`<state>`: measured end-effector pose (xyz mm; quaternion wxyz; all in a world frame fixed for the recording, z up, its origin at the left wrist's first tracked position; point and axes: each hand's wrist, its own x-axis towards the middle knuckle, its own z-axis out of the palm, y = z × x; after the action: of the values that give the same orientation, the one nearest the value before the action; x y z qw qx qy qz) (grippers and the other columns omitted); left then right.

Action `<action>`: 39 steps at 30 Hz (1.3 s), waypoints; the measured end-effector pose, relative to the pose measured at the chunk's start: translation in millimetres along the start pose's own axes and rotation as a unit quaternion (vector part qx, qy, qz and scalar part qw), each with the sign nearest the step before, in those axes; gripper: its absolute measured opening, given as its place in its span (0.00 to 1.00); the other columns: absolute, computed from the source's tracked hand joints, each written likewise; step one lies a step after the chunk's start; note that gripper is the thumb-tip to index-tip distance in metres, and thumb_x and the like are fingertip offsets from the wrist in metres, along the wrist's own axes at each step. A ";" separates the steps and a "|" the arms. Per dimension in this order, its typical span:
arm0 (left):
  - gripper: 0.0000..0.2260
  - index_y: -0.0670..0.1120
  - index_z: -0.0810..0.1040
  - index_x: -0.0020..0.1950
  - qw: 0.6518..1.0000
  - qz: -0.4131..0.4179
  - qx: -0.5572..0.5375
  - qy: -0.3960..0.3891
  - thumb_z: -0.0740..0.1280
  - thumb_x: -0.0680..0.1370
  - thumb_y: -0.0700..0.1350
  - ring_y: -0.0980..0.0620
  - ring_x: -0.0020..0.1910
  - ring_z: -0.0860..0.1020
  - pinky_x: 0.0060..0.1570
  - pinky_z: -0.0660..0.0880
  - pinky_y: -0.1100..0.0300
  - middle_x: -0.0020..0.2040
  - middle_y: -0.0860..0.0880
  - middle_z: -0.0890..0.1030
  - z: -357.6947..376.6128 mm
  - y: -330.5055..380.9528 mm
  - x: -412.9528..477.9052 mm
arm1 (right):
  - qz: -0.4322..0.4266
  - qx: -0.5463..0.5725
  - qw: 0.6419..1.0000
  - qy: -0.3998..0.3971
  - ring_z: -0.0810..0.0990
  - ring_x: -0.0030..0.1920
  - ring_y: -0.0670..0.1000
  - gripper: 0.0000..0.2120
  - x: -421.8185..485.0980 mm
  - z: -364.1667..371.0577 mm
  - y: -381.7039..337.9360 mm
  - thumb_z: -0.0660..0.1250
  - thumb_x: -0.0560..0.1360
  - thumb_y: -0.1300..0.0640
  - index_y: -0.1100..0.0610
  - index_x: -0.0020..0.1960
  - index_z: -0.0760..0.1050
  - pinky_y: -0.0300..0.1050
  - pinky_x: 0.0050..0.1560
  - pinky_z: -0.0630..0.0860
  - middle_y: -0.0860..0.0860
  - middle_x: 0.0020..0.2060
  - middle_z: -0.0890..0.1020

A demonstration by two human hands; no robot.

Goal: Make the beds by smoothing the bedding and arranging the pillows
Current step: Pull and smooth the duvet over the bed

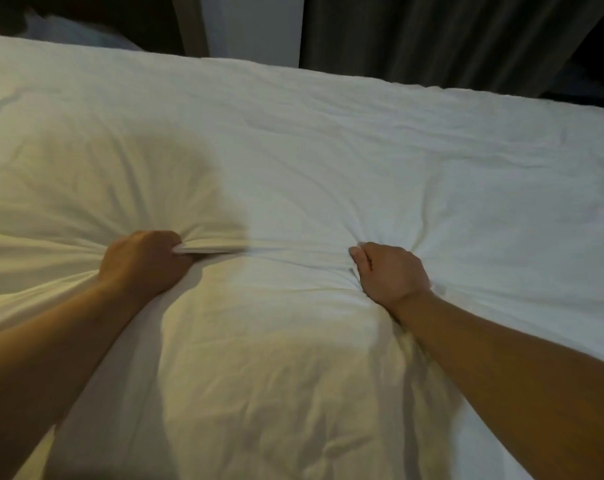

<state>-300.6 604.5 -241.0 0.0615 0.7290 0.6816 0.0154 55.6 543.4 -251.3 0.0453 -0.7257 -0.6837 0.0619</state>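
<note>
No txt, labels, brands or nos. readable; bedding (293,174) between left grip (142,265) and right grip (391,274) is plain white.

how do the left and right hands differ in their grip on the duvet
A flat fold of duvet juts from the left hand; the right hand buries its cloth. The duvet round the left hand looks yellowish, round the right hand whiter. Both grip bunched cloth.

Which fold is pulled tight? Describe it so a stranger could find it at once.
Start from the white duvet spread below the dark curtain. Toward its near side, the left hand and right hand each grip a bunch of it. The fold is the one straight, taut ridge running between them; other creases fan out loosely.
</note>
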 end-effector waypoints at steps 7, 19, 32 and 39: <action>0.16 0.46 0.74 0.37 0.996 0.038 -0.030 0.073 0.65 0.71 0.60 0.37 0.45 0.79 0.38 0.71 0.55 0.41 0.41 0.80 -71.0 13.3 41.1 | -0.035 -0.027 0.996 0.076 0.80 0.44 0.58 0.20 26.5 -48.6 9.1 0.50 0.81 0.41 0.52 0.38 0.70 0.45 0.37 0.66 0.53 0.40 0.81; 0.17 0.47 0.77 0.45 0.997 0.047 -0.031 0.056 0.64 0.70 0.60 0.37 0.50 0.79 0.46 0.75 0.51 0.47 0.40 0.82 11.2 28.9 71.7 | -0.003 -0.047 0.998 0.046 0.80 0.51 0.62 0.24 61.2 -1.3 30.3 0.47 0.81 0.41 0.51 0.57 0.78 0.50 0.47 0.73 0.58 0.49 0.83; 0.20 0.42 0.72 0.68 0.976 0.025 -0.162 0.144 0.60 0.79 0.50 0.37 0.71 0.64 0.70 0.61 0.48 0.69 0.37 0.70 -33.2 80.5 -18.6 | 0.084 0.078 0.993 0.016 0.74 0.61 0.63 0.23 37.6 -12.4 6.9 0.51 0.80 0.49 0.63 0.66 0.69 0.54 0.61 0.69 0.63 0.62 0.74; 0.32 0.45 0.68 0.73 0.990 0.098 -0.077 -0.058 0.51 0.76 0.63 0.42 0.75 0.61 0.73 0.53 0.48 0.74 0.42 0.65 -7.9 111.2 -234.2 | -0.024 0.013 1.000 -0.004 0.72 0.59 0.58 0.18 -146.4 -45.7 1.5 0.52 0.76 0.49 0.56 0.60 0.72 0.54 0.62 0.66 0.55 0.58 0.74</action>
<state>-207.7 364.8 -206.4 0.1551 0.7853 0.5986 0.0310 55.5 398.0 -202.3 0.0534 -0.7083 -0.7001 0.0726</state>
